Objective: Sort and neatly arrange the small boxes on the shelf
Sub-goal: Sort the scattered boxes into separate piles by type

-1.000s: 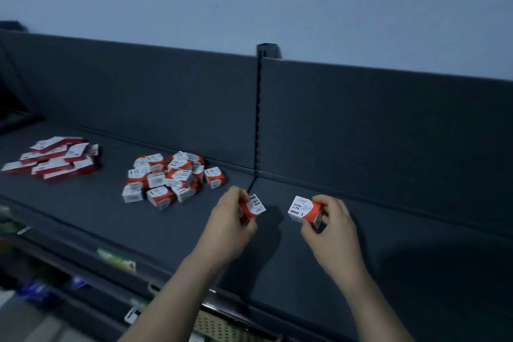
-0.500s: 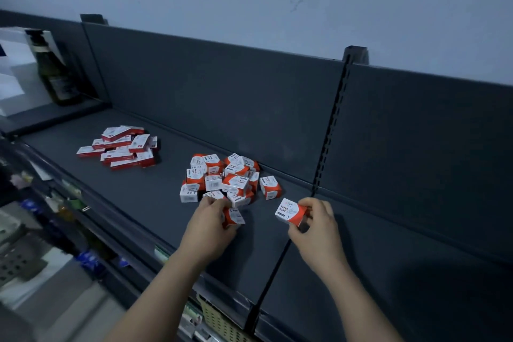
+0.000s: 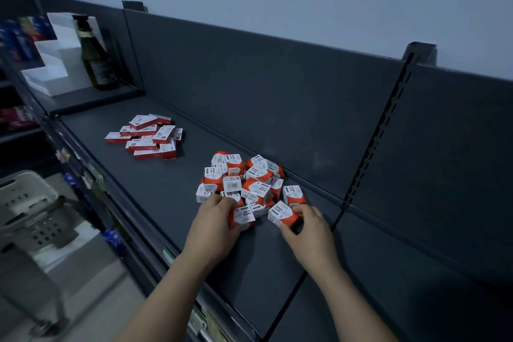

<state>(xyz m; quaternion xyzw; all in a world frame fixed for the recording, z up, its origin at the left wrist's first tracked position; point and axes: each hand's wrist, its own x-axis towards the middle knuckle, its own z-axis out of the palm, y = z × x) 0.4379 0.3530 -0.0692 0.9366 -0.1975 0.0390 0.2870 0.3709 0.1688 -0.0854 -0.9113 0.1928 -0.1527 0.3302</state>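
While both arms reach in over the shelf, we see each hand closed on one of the small red-and-white paper clip boxes at the near edge of the heap. The left hand has its fingers curled round a box that touches the heap's near side, its white printed face turned toward us. The right hand pinches a second box between thumb and fingers, just beside the heap's near right corner and close to the left hand's box; we cannot tell whether it rests on the shelf or is lifted off it. The heap itself is a loose jumble, boxes tilted and stacked at odd angles, its far side up against the dark back panel. Well to the left of the heap lies a separate pile of flatter red-and-white boxes. Farther left of the heap, past that pile, stand a dark bottle and a white stepped stand. To the right of the heap a slotted upright divides the back panel.
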